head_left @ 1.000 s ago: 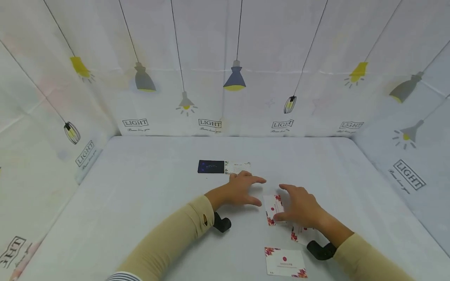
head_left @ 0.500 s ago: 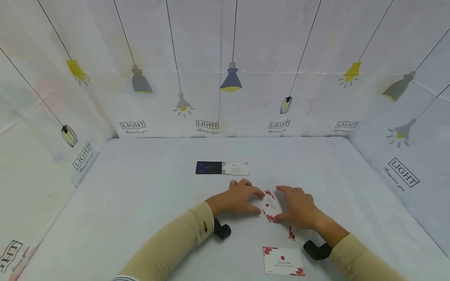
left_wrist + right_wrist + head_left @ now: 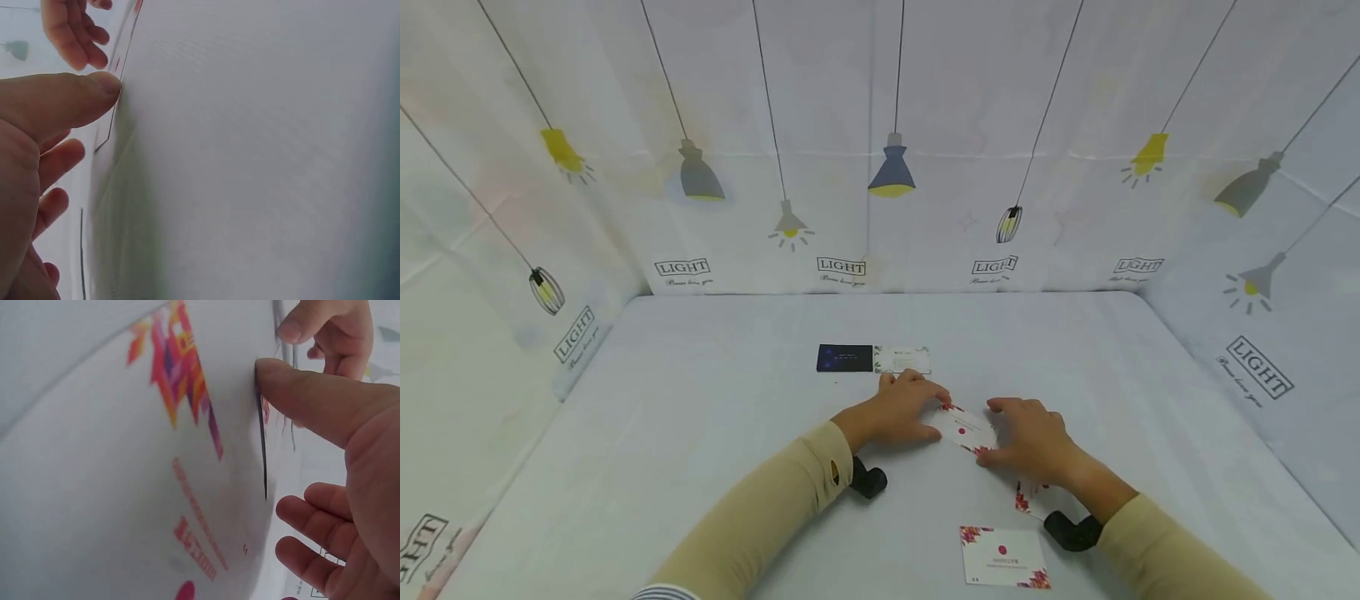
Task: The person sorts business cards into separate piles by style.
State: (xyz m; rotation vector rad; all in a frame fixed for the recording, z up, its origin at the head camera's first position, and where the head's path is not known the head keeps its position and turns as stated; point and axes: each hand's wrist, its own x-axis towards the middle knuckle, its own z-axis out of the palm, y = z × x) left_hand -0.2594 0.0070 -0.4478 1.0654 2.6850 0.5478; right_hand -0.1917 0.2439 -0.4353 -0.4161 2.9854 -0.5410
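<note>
A white business card (image 3: pixel 964 428) with red floral corners lies slanted between my two hands. My left hand (image 3: pixel 893 410) holds its left end, the index fingertip at the upper corner and the thumb at the lower edge. In the left wrist view that thumb (image 3: pixel 75 100) overlaps the card's rim. My right hand (image 3: pixel 1033 437) is spread at the other end, its thumb by the lower right corner and the index finger apart from the card. Another card of this design (image 3: pixel 125 487) sits beneath my right wrist, partly hidden.
Farther back, a dark blue card (image 3: pixel 845 358) and a white card with a leafy border (image 3: pixel 902 359) lie side by side. A third red-cornered card (image 3: pixel 1006 557) is nearest to me on the white table (image 3: pixel 715 375). A lamp-print curtain surrounds the table.
The red-cornered card between my hands has turned counterclockwise from near upright to a slant and shifted left. My left hand moved onto its end, then back left; the right stayed close by.
</note>
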